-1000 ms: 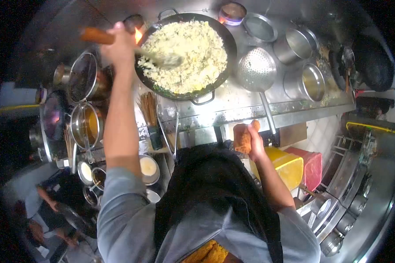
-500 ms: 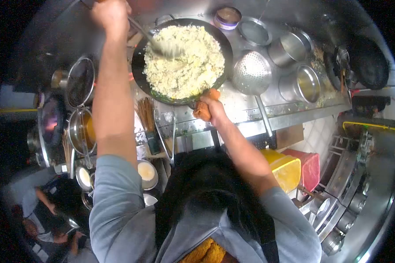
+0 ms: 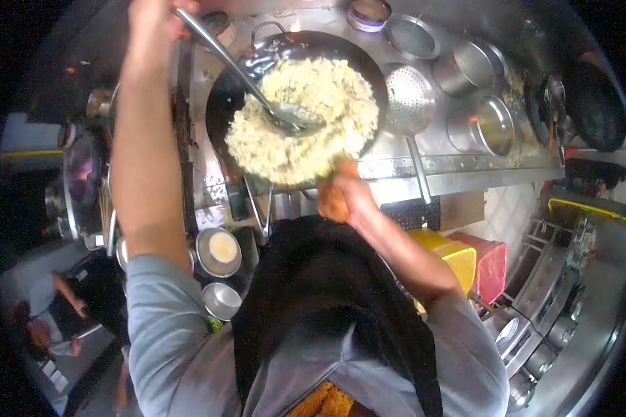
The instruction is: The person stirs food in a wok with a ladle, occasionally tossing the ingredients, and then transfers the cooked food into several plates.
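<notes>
Ladle [image 3: 285, 115] in wok [image 3: 238, 97], on rice [image 3: 327, 132]

The cook wears a grey short-sleeved shirt [image 3: 181, 326] under a black apron [image 3: 327, 292] with a strap over the shoulder, forearms bare, hands [image 3: 351, 198] ungloved, and an orange patch [image 3: 330, 402] at the chest.

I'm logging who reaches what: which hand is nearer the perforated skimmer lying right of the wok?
Right. The right hand, gripping the wok through an orange cloth, sits just below-left of the skimmer. The left hand is far across, holding the ladle.
</notes>
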Tool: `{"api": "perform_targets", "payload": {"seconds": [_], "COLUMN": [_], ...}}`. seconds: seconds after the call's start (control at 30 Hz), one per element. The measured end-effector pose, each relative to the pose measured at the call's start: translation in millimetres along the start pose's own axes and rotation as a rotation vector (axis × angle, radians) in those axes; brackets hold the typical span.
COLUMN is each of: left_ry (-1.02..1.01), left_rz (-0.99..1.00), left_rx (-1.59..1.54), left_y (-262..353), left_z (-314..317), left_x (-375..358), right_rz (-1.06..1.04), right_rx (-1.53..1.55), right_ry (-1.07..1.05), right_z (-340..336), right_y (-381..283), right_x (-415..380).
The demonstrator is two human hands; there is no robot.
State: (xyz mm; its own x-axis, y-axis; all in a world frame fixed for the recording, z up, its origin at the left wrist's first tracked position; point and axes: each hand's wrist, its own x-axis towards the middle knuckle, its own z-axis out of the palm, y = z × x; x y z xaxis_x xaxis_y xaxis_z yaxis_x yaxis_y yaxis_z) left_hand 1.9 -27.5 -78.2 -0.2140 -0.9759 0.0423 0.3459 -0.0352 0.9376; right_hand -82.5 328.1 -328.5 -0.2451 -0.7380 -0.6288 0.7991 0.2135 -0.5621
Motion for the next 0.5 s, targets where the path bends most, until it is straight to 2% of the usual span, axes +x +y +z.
{"api": "perform_targets", "payload": {"seconds": [0.03,0.07,0.1,0.13,0.17,0.2,0.27,0.33,0.37,0.4,0.47,0.5], "left_ry": [0.012,0.127,0.169,0.217,0.288,0.259,0.097,0.008,-0.024,0.065,0.365,0.360], "left_rz": [0.079,0.070,0.090,0.127,0.201,0.147,0.233,0.303,0.351,0.435,0.281,0.406], "left_rx": [0.019,0.027,0.114,0.190,0.075,0.029,-0.125,-0.151,-0.178,-0.045,0.308,0.226], "left_y": [-3.6,-29.3,-43.3,-51.1,-60.1,-34.3,0.5,20.4,17.4,3.4,-43.6,-71.3], "left_z": [14.2,21.7,17.4,14.1,3.2,6.5,9.9,21.0,23.0,30.3,48.0,35.2], "left_x": [-20.0,-30.2,-34.7,-29.8,-6.7,-30.4,-53.9,-96.8,-119.5,-136.0,-139.2,-117.2], "right_rz": [0.077,0.125,0.114,0.109,0.039,-0.019,-0.023,-0.019,0.003,0.091,0.056,0.010], "right_rx": [0.040,0.018,-0.076,-0.082,-0.067,-0.040,-0.045,-0.041,0.089,0.026,-0.026,-0.015], "right_ry": [-0.016,0.069,0.071,0.063,-0.010,-0.072,-0.053,0.024,-0.026,-0.033,0.034,0.023], "right_z": [0.3,11.3,-15.2,-24.7,-40.4,-49.0,-32.6,-21.2,-12.2,-8.3,23.5,8.1], "right_y": [3.4,1.5,27.6,32.1,43.2,57.2,34.2,15.0,9.5,2.8,-20.8,-0.2], "right_x": [20.4,32.5,66.1,48.5,15.8,-9.7,-24.4,-49.8,-28.5,12.4,26.5,26.1]}}
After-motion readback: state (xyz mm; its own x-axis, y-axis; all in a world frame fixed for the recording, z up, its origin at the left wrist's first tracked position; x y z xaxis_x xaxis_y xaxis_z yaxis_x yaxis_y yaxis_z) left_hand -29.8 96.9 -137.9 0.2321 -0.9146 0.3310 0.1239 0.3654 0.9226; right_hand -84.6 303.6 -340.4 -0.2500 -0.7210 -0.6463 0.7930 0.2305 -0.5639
